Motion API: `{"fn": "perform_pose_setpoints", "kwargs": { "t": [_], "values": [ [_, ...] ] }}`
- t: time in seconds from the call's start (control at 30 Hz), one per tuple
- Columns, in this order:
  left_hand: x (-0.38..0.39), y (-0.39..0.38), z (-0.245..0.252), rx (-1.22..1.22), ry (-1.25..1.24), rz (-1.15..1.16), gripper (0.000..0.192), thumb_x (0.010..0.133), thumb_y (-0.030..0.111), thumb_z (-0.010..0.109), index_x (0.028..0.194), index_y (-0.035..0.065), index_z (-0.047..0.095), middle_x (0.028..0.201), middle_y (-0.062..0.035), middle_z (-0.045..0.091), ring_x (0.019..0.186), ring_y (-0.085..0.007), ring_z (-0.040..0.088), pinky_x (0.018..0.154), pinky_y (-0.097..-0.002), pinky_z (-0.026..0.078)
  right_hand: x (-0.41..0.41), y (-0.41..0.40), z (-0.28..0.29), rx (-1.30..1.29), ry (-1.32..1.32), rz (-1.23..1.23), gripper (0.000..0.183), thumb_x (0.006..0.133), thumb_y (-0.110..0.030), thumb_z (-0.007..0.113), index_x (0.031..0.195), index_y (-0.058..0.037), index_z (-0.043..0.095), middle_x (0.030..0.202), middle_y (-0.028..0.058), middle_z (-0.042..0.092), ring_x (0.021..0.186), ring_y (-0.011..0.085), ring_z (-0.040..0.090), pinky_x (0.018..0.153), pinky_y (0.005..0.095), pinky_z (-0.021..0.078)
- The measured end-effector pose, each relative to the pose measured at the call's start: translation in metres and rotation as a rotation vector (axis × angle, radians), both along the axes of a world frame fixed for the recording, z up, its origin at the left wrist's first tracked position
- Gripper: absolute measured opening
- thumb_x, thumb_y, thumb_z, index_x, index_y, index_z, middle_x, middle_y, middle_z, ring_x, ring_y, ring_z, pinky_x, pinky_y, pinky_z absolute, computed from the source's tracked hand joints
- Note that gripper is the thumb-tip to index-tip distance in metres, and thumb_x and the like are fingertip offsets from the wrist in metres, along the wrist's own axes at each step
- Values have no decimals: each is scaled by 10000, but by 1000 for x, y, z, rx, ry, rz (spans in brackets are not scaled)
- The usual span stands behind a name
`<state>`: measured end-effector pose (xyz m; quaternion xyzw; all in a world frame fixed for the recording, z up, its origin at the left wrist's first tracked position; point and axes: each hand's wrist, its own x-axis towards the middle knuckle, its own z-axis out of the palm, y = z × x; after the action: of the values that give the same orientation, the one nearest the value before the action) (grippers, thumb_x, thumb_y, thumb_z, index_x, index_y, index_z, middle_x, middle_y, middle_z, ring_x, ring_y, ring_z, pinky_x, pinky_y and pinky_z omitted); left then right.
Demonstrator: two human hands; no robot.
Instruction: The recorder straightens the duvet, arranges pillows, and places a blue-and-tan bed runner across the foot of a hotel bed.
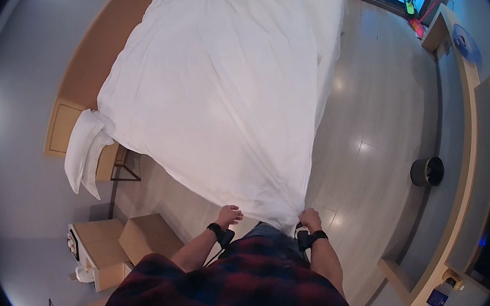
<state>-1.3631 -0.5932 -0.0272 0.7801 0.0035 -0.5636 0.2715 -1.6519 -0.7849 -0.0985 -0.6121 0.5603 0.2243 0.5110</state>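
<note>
A white bed cover (216,86) is spread over the bed, with long creases running down to its near right corner. That corner is bunched and pulled towards my body, and my right hand (310,219) is closed on its edge. My left hand (230,215) is at the near edge of the cover, fingers slightly apart and holding nothing; whether they touch the cloth I cannot tell. Each wrist wears a black strap with a small box on it.
White pillows (84,150) are stacked on a nightstand (107,162) at left. Cardboard-coloured boxes or cabinets (151,237) stand near my left elbow. Wood-look floor (363,112) runs along the bed's right side. Beyond it are a black bin (427,171) and a long wall shelf (467,169).
</note>
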Motion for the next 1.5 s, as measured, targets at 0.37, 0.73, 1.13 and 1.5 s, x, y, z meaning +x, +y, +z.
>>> {"fn": "perform_pose_setpoints", "kwargs": {
  "t": [0.37, 0.73, 1.13, 1.5],
  "values": [
    [-70, -72, -89, 88, 14, -77, 137, 812, 105, 581, 946, 76, 583, 781, -68, 655, 653, -159, 647, 505, -293, 483, -228, -11, -14, 38, 89, -717, 99, 762, -123, 601, 796, -47, 654, 678, 87, 654, 549, 178, 655, 454, 314, 523],
    [-37, -379, -72, -57, -50, -106, 369, 816, 94, 583, 1169, 0, 538, 831, -110, 676, 684, -179, 668, 544, -303, 514, -345, -82, -21, -238, 252, 207, 197, 778, -186, 585, 645, -74, 677, 649, 73, 672, 568, 155, 648, 565, 327, 532],
    [-61, -691, -11, -307, 8, -286, 318, 796, 121, 586, 1096, 17, 576, 824, -89, 669, 672, -167, 656, 522, -292, 497, -277, -356, -36, -264, -242, -760, 196, 805, -169, 646, 843, 13, 709, 736, 66, 681, 658, 130, 620, 616, 286, 500],
    [2, -769, -68, 24, -118, -198, 101, 795, 107, 572, 809, 42, 647, 737, -84, 679, 634, -166, 672, 469, -317, 509, -269, -669, -43, 246, -451, -768, 216, 822, -164, 627, 964, -8, 672, 888, 46, 669, 782, 159, 623, 717, 312, 502]
  ]
}}
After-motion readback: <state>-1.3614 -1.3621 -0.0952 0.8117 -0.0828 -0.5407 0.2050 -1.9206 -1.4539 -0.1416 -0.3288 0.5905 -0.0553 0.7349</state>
